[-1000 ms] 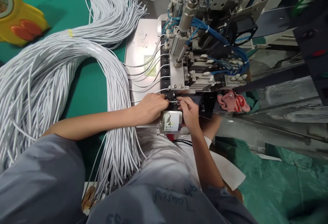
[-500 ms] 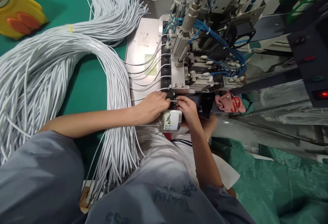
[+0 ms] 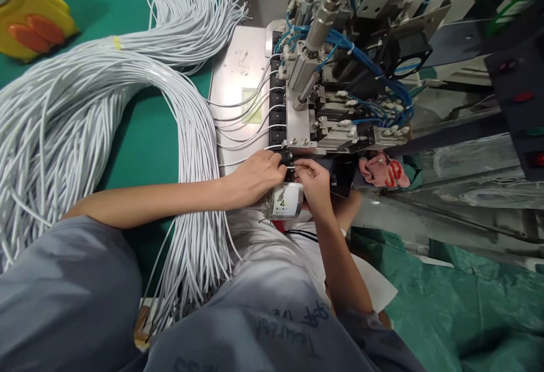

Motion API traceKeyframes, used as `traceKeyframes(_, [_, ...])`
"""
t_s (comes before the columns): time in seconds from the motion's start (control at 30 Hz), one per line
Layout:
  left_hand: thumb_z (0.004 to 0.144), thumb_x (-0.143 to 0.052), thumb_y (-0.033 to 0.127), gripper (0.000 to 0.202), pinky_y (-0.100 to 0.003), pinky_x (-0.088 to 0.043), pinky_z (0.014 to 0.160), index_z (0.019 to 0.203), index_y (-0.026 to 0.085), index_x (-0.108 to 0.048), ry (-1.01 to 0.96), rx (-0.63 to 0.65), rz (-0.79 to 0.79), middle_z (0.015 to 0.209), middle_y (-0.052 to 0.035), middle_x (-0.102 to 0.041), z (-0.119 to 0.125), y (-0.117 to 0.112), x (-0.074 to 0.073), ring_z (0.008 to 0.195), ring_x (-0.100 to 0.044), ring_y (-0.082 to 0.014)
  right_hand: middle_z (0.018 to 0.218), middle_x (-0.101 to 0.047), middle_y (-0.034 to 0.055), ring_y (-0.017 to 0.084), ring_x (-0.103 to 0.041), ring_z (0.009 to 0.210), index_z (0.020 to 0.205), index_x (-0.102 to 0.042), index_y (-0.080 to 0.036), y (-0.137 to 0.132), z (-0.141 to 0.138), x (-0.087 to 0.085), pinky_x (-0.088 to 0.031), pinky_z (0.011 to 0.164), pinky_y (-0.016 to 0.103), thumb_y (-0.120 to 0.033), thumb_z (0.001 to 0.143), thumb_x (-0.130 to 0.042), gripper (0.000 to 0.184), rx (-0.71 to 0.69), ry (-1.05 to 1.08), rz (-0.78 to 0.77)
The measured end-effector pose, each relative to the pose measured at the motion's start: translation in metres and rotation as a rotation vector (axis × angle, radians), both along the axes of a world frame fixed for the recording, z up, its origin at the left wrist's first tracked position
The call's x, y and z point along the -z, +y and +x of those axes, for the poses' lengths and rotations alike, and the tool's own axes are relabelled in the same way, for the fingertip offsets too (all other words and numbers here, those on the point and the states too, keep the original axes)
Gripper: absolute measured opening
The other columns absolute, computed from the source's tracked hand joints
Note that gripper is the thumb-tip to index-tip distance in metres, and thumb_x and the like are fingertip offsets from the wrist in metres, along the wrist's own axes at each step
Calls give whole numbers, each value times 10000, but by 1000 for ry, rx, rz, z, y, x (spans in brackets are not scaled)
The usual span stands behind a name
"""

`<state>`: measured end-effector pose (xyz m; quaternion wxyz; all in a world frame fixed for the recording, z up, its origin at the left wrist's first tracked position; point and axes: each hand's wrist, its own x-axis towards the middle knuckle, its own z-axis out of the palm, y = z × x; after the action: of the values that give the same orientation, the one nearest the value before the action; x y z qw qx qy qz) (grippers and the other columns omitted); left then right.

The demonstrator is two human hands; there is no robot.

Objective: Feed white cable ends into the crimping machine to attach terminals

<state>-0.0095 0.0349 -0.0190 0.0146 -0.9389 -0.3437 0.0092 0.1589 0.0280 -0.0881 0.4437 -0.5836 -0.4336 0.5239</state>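
My left hand is closed on a short stretch of white cable at the near end of the machine's black clamp row. Facing it from the right, my right hand pinches the tip of the same cable between thumb and fingers. The tip itself is too small to make out. Just below both hands sits a metal end piece with a white label. Beyond my left hand, several white cables run from the bundle into the clamps.
A thick bundle of white cables curves over the green mat and passes under my left forearm. The machine's metal cylinders and blue air tubes rise ahead. A pink cloth lies right; a yellow toy-like object stands far left.
Both hands stay at the same spot with the cable, their fingers shifting only slightly. The view has moved a little, so the machine appears slightly farther right.
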Motion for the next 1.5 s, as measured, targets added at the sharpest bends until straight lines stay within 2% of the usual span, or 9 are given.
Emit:
traceKeyframes(0.3, [778,-464,22,180,-290,-384,520,797,90,-630,110,-60,-127,754,-106,-602,0,2,-4,694,-615,-214,839,-585,46,153,-592,765,767,-639,-168,-10,3,-1,-469,604,253,-154,784,-485,156,-73,-315,269])
traceKeyframes(0.5, [753,-473,-1,197,-267,-294,440,727,100,-640,66,-95,-142,774,-106,-599,-5,2,-5,656,-615,-187,833,-619,59,178,-618,771,811,-640,-190,-59,4,-22,-512,643,300,-189,826,-513,128,242,-447,509])
traceKeyframes(0.6, [768,-436,-10,235,-272,-289,453,748,100,-642,48,-140,-120,757,-108,-618,-6,4,-3,616,-613,-191,767,-678,42,151,-629,641,880,-660,-194,-92,-16,-27,-513,607,280,-210,847,-508,156,-69,-329,261])
traceKeyframes(0.7, [805,-393,-2,282,-276,-313,493,911,82,-641,71,-254,-72,729,-123,-638,-8,10,0,653,-625,-221,913,-726,71,180,-666,779,1028,-664,-184,-106,-50,-17,-524,696,293,-264,830,-553,241,-484,-207,1])
traceKeyframes(0.8, [816,-372,3,293,-281,-317,518,912,74,-639,56,-307,-59,733,-132,-644,-10,15,-2,669,-621,-223,867,-722,72,180,-650,756,945,-687,-156,-105,-78,0,-514,687,296,-271,831,-522,231,-585,-93,-81])
traceKeyframes(0.97, [892,-413,171,253,-257,-356,545,833,117,-653,-305,-3,-333,818,-82,-639,-4,1,-7,657,-581,-144,785,-683,42,157,-624,683,912,-646,-175,-106,-83,7,-491,673,283,-279,861,-474,207,-552,-147,-55])
traceKeyframes(1.13, [935,-419,265,286,-231,-439,735,953,121,-666,-603,298,-748,942,-80,-642,5,-20,-6,822,-595,-132,779,-662,30,179,-598,756,822,-624,-201,-117,-76,-9,-473,704,289,-258,873,-458,182,-712,-299,68])
traceKeyframes(1.3, [875,-553,349,251,-238,-461,764,961,152,-681,-684,201,-1073,974,-69,-663,7,-22,-4,866,-607,-155,913,-688,64,233,-604,947,892,-666,-198,-108,-24,-40,-466,832,345,-252,865,-509,168,-543,-349,104])
traceKeyframes(1.5, [806,-634,320,226,-164,-393,491,898,116,-669,-835,2,-1304,787,-20,-626,8,-22,0,542,-532,-58,708,-648,-10,133,-588,659,724,-674,-213,-91,29,-59,-469,613,241,-243,658,-765,116,-128,63,87])
